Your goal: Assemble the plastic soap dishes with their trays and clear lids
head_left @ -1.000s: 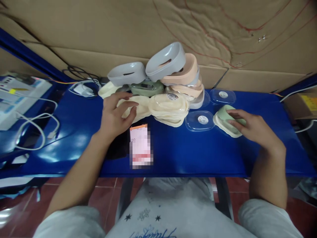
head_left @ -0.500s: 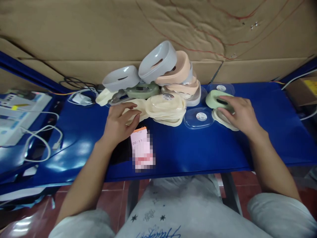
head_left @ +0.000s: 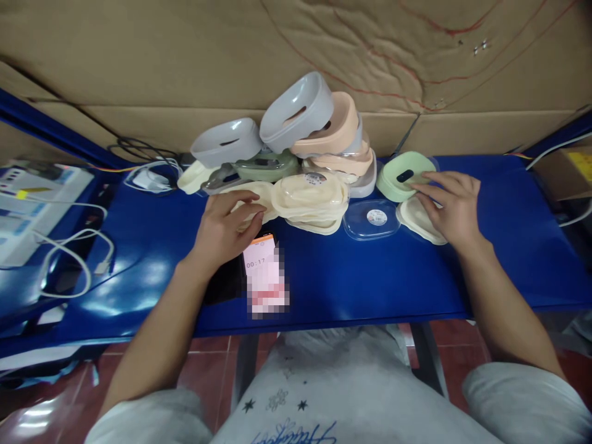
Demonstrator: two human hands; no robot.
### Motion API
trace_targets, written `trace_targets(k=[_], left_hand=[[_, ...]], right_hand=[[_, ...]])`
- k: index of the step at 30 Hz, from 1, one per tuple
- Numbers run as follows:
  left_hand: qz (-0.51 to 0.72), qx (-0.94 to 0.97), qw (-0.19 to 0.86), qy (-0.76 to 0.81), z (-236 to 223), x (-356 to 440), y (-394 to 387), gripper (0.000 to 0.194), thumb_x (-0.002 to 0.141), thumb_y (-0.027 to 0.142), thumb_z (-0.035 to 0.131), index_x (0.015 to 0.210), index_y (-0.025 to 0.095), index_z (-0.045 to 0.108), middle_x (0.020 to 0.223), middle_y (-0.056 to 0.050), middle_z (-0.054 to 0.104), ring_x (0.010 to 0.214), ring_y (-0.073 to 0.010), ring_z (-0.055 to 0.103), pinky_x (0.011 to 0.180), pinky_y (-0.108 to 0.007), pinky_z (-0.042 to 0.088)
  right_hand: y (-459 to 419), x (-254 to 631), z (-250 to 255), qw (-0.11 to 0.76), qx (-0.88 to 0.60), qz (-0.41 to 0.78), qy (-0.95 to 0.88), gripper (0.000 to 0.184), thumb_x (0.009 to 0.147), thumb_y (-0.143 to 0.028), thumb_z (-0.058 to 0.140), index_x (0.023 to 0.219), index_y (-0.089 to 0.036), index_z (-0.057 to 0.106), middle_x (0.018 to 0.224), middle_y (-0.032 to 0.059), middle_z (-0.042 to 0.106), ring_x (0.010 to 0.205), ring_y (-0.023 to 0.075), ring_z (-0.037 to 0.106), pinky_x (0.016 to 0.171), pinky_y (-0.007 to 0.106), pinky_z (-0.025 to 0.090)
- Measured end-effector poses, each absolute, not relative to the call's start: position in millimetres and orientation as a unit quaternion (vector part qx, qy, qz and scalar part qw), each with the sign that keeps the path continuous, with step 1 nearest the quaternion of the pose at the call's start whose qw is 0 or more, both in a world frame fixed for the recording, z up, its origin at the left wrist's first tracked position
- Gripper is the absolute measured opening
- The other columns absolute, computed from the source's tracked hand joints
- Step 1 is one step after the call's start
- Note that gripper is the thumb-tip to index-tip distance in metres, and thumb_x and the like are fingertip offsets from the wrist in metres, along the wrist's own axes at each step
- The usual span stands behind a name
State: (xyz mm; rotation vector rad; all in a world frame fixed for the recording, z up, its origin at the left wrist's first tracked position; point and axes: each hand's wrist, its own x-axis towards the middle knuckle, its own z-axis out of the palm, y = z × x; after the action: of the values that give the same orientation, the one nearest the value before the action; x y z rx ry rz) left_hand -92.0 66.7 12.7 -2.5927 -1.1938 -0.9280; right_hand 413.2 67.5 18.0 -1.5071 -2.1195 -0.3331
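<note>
My right hand (head_left: 451, 206) is at the right, its fingers apart and the tips at the near right edge of a light green oval plastic box (head_left: 393, 179) with a dark slot. Below those fingers lies a cream oval plastic piece (head_left: 419, 222). A clear lid (head_left: 365, 222) with a round sticker lies flat to its left. My left hand (head_left: 226, 225) rests half curled over a cream plastic piece (head_left: 263, 194), thumb and fingers apart, holding nothing visible. Beside it is a stack of cream pieces (head_left: 312, 200) with a stickered clear lid on top.
Behind the stack, grey boxes (head_left: 303, 114), peach boxes (head_left: 328, 139) and a dark green box (head_left: 268, 166) are heaped against the cardboard wall (head_left: 185, 55). A phone (head_left: 259, 253) with a timer lies near the blue table's (head_left: 346, 283) front edge. White cables (head_left: 86, 265) lie left.
The light green box has moved left and slightly back, over where another clear lid lay. My right hand's fingers have opened at its edge. My left hand has stayed in place.
</note>
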Motion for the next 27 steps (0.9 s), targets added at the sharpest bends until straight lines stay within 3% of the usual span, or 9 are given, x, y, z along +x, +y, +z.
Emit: trace_targets(k=[5,9,12,15,20,27], left_hand=[[-0.308,-0.860,0.061,-0.401,15,-93,65,0.014,0.103,0.023,0.068,0.115,0.025,0.075,0.127,-0.009,0.076,0.116,-0.0284,0.073,0.101,-0.046,0.054],[-0.299,-0.861,0.064,-0.406,17,-93,65,0.013,0.105,0.025,0.066,0.114,0.025,0.075,0.127,-0.009,0.077,0.115,-0.0287,0.073,0.100,-0.046,0.054],[-0.300,-0.867,0.061,-0.394,18,-92,65,0.012,0.106,0.025,0.064,0.112,0.023,0.074,0.116,-0.008,0.079,0.108,-0.0276,0.075,0.095,-0.044,0.055],[-0.301,-0.869,0.052,-0.390,19,-91,65,0.013,0.108,0.025,0.061,0.103,0.020,0.072,0.098,-0.007,0.078,0.092,-0.0252,0.074,0.085,-0.041,0.055],[-0.290,-0.865,0.046,-0.408,22,-91,65,0.025,0.109,0.031,0.058,0.089,0.020,0.069,0.083,-0.007,0.072,0.079,-0.0240,0.068,0.074,-0.039,0.053],[-0.266,-0.859,0.025,-0.436,22,-90,64,0.023,0.108,0.035,0.058,0.095,0.022,0.073,0.096,-0.008,0.078,0.091,-0.0261,0.073,0.084,-0.042,0.057]], right_hand=[[69,416,16,0.295,-0.570,-0.102,-0.760,0.028,0.107,-0.043,0.065,0.116,-0.022,0.082,0.124,0.0134,0.080,0.116,0.0276,0.071,0.100,0.041,0.048],[64,414,22,0.335,-0.576,-0.046,-0.744,0.030,0.106,-0.041,0.062,0.110,-0.020,0.082,0.104,0.0096,0.083,0.089,0.0201,0.074,0.084,0.032,0.053],[61,413,27,0.338,-0.611,-0.032,-0.715,0.037,0.104,-0.047,0.060,0.089,-0.019,0.081,0.077,0.0051,0.079,0.065,0.0154,0.066,0.065,0.028,0.045],[58,412,30,0.334,-0.630,-0.026,-0.701,0.054,0.104,-0.054,0.056,0.064,-0.021,0.070,0.054,0.0012,0.064,0.049,0.0124,0.053,0.056,0.030,0.035],[56,411,31,0.305,-0.625,-0.013,-0.719,0.060,0.104,-0.062,0.052,0.062,-0.021,0.069,0.051,0.0014,0.060,0.049,0.0127,0.050,0.056,0.031,0.033],[55,407,31,0.260,-0.629,0.001,-0.732,0.067,0.104,-0.071,0.048,0.066,-0.022,0.072,0.053,0.0036,0.064,0.052,0.0147,0.053,0.059,0.032,0.035]])
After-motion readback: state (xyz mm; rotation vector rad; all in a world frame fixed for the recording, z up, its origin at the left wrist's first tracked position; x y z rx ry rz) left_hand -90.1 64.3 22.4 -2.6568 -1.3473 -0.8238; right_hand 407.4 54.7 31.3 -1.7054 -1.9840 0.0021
